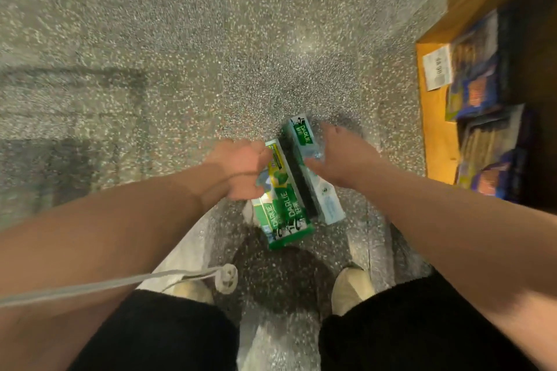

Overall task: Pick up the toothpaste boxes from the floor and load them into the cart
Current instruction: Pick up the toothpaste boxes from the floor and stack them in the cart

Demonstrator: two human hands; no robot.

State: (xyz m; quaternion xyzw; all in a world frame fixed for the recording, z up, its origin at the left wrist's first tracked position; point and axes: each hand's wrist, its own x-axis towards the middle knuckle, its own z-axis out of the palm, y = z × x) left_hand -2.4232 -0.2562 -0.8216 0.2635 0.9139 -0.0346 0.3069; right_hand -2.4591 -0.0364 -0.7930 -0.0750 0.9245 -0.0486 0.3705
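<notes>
**Both hands down on two toothpaste boxes**

The speckled floor fills most of the view. Along its right edge runs a wooden shelf holding dark blue packets. No cart is in view.

Both bare forearms reach forward and down from the lower corners, over black trouser legs and a pair of pale shoes.

Just ahead of the shoes, nearer the floor's right edge than its left, lie the two boxes. The green box is on the left and the pale blue box on the right. They are parallel, with a narrow dark gap between them. Their long axes run away from the person, the far ends leaning a little left. Blur hides whether they rest on the floor or are just clear of it.

Each hand is over the box on its own side, so neither arm needs to cross.
- The left hand is curled round the green box's left edge near the far end, with the thumb on the top face.
- The right hand lies over the far half of the pale blue box, thumb towards the gap. I cannot tell whether its fingers have closed.

The lift probably depends on the right hand wrapping across the short width.

A grey cable hangs across the left forearm. A white price tag sits on the shelf's front lip.
</notes>
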